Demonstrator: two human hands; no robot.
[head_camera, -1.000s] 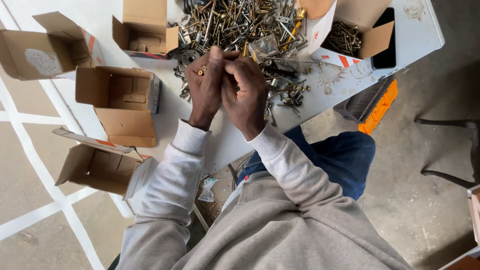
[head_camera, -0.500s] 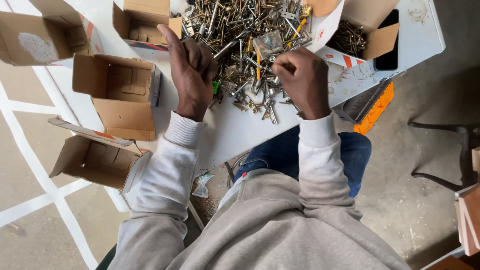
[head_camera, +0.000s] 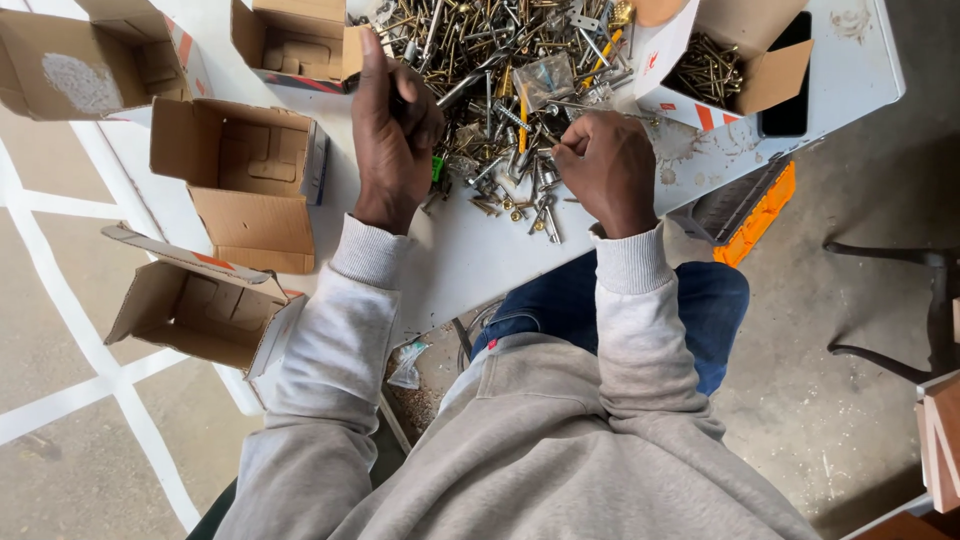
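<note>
A big pile of mixed screws and bolts (head_camera: 500, 70) lies on the white table (head_camera: 470, 260) in front of me. My left hand (head_camera: 390, 140) rests on the pile's left side, back upward, index finger stretched out and the other fingers curled; what they hold is hidden. My right hand (head_camera: 605, 170) is at the pile's near right edge, its fingertips pinched on a screw (head_camera: 553, 150). Loose screws (head_camera: 530, 210) lie scattered between both hands.
Open cardboard boxes stand at the far left (head_camera: 60, 60), behind the left hand (head_camera: 290, 40), left of it (head_camera: 240, 170) and at the table's near left edge (head_camera: 200, 310). A box holding screws (head_camera: 725, 65) and a black phone (head_camera: 790, 70) sit at the right. An orange case (head_camera: 750, 210) lies below.
My hands were together in front of the pile holding a small brass piece. They have parted; the left went to the pile's left side, the right to its near edge.
</note>
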